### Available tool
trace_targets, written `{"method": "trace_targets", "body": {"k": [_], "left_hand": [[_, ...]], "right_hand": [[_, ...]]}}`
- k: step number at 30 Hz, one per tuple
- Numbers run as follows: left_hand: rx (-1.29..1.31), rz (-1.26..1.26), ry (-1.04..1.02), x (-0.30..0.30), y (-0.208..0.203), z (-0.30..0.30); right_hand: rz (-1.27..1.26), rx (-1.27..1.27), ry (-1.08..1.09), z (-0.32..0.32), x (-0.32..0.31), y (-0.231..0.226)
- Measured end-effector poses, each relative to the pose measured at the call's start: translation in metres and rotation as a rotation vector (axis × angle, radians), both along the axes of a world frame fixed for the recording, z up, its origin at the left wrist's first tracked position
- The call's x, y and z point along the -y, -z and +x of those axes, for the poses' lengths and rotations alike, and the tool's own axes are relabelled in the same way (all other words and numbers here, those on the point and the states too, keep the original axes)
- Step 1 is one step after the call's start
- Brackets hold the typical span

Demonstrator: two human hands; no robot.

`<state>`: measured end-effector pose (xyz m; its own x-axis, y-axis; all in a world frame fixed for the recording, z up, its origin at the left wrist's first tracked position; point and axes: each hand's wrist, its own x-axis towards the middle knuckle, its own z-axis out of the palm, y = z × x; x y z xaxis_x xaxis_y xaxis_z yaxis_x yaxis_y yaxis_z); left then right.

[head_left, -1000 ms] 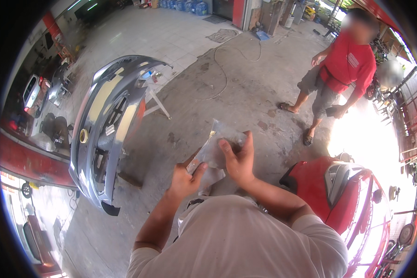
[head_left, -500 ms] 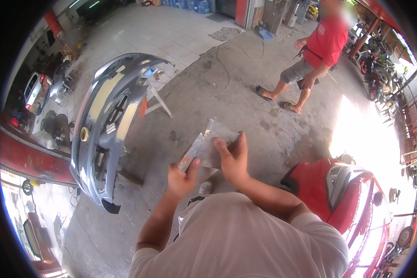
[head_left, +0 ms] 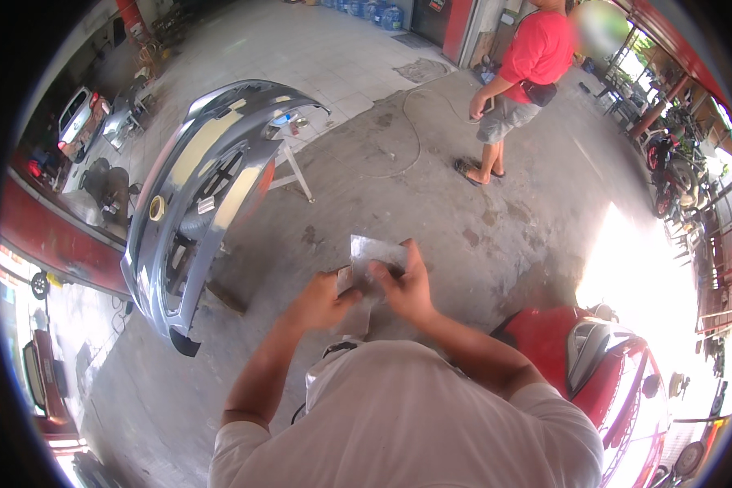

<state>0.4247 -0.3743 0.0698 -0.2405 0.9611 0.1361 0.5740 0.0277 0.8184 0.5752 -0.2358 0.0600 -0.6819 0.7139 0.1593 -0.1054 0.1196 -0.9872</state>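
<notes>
Pinched between the thumb and fingers of my right hand (head_left: 407, 293) is a thin, flat, shiny grey plate (head_left: 370, 249), like a putty spreader. My left hand (head_left: 319, 304) grips a smaller flat scraper (head_left: 344, 279), partly hidden by my fingers. The two pieces are close together in front of my chest; whether they touch I cannot tell. To the left stands a grey car bumper (head_left: 163, 248) with pale yellow filler patches (head_left: 198, 152), out of reach of both hands.
A white stand leg (head_left: 298, 172) props the bumper. Small items (head_left: 289, 120) lie by its far end. A person in a red shirt (head_left: 537, 49) stands at the far right. A red car bumper (head_left: 537, 342) is close on my right. A hose (head_left: 415, 138) crosses the concrete floor.
Both hands have moved slightly, and the right hand's plate has turned and now overlaps the left hand's scraper more. The person in red has turned and stepped farther away. My view has shifted.
</notes>
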Motion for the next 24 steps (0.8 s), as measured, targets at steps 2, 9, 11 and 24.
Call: {"method": "trace_targets", "body": {"k": [2, 9, 11, 24], "left_hand": [[0.028, 0.065, 0.025, 0.002, 0.005, -0.003], [0.327, -0.073, -0.216, 0.004, 0.03, -0.013], [0.55, -0.001, -0.711, 0.002, 0.037, -0.011], [0.834, 0.183, -0.981, -0.013, 0.068, -0.019]], "right_hand": [[0.016, -0.005, -0.057, -0.004, -0.002, 0.008], [0.096, -0.031, -0.078, -0.02, -0.029, 0.025], [-0.042, -0.19, 0.06, -0.023, -0.036, 0.036], [0.641, 0.256, -0.225, 0.048, -0.047, 0.047]]}}
